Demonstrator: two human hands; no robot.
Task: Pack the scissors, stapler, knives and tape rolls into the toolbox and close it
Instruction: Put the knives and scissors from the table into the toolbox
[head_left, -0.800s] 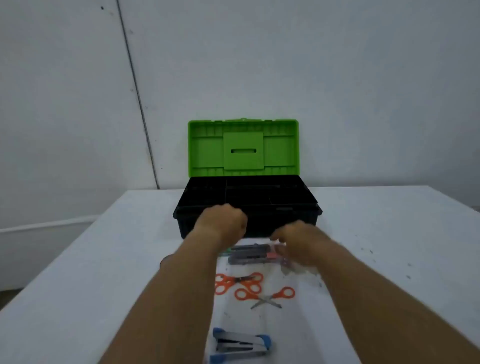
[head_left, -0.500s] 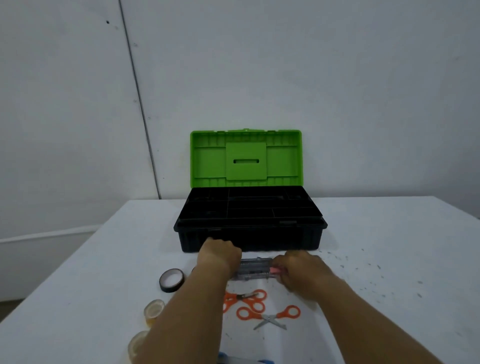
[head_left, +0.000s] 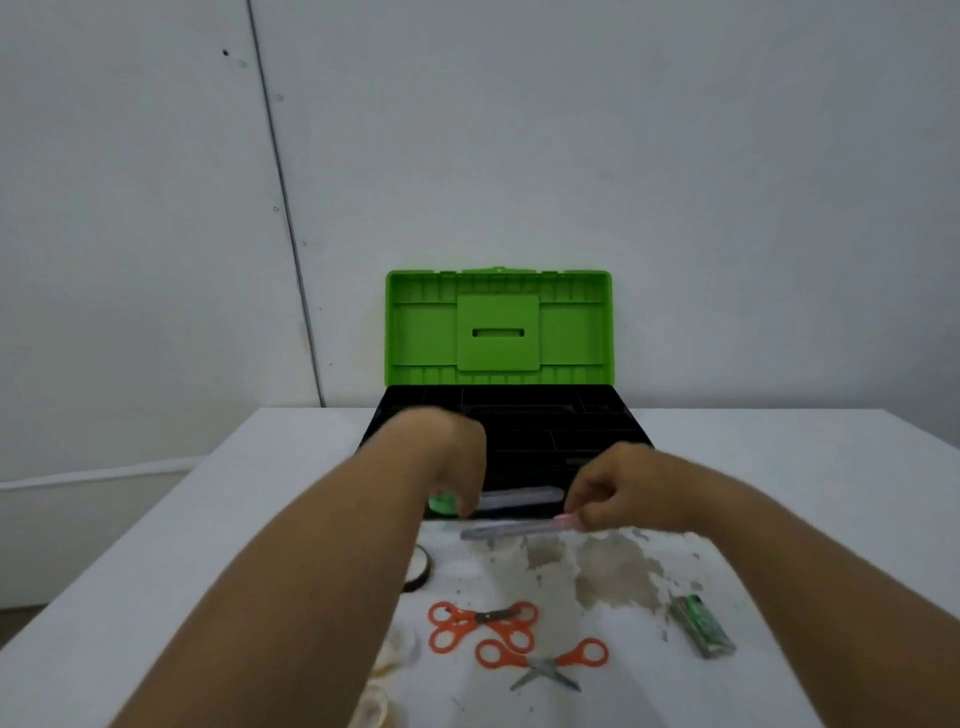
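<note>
The left hand (head_left: 441, 457) is curled shut over one end of a blurred grey utility knife (head_left: 519, 500), held against the front wall of the black plastic toolbox with its green lid raised (head_left: 498, 332). The right hand (head_left: 618, 488) pinches the pink end of a second grey knife (head_left: 514, 530), low over the white counter (head_left: 779, 493). Nearer the person lie two orange-handled scissors (head_left: 483, 623), a green-labelled knife (head_left: 701, 626) and a dark tape roll (head_left: 418, 569).
</note>
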